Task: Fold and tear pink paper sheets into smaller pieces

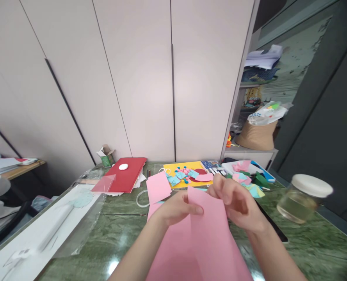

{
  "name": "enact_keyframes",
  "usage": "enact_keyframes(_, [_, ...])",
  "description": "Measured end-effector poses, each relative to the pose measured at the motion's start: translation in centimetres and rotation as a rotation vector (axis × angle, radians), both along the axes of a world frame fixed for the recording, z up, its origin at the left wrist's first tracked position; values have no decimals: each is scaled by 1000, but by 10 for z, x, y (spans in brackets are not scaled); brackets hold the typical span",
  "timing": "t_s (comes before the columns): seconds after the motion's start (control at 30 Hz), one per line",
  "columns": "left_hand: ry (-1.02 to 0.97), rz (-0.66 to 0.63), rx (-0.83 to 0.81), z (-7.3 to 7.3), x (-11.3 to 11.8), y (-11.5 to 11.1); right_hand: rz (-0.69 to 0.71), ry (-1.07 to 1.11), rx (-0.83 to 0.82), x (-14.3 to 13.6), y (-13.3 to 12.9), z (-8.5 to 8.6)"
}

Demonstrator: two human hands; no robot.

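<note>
A large sheet of pink paper (210,238) stands up in front of me, its near part folded or curled over the rest. My left hand (180,208) grips it at the left edge, thumb pressed on the front and the other fingers behind. At the upper right corner, my right hand (239,201) has its fingers curled and pinched around the paper's edge. Some of those fingertips are hidden. Just beyond my left hand lies a stack of small pink paper squares (158,187). A white ring, perhaps a tape roll (143,199), sits left of the stack.
A yellow sheet (176,168) bears blue and pink folded pieces and scissors (164,170). A red folder (129,173) lies at back left, plastic-covered white paper (73,210) at left. On the right stand a lidded jar (303,199), a dark flat object (274,224) and paper scraps (246,177).
</note>
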State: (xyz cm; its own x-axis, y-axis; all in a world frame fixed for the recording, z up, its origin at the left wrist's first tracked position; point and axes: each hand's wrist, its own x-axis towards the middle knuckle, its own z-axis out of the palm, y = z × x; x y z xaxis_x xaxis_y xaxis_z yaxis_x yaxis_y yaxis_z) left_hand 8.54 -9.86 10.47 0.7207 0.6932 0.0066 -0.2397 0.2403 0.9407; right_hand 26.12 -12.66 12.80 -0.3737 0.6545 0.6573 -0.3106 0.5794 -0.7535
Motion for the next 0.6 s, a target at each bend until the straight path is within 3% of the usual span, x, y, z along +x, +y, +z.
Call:
enact_keyframes(0.1, [-40,56,-25,-2,5,-3,-20,52,-33,0,3,0])
enact_keyframes(0.27, [44,503,156,7,4,-5,-235,49,-214,2,11,7])
enact_keyframes(0.37, [137,672,275,18,0,-9,-278,-111,-371,-3,13,8])
enact_keyframes(0.47, [110,746,377,26,-2,-16,-413,-219,-381,-10,12,7])
enact_keyframes(0.6, [0,667,256,26,-4,-21,-545,-239,-291,-15,9,7])
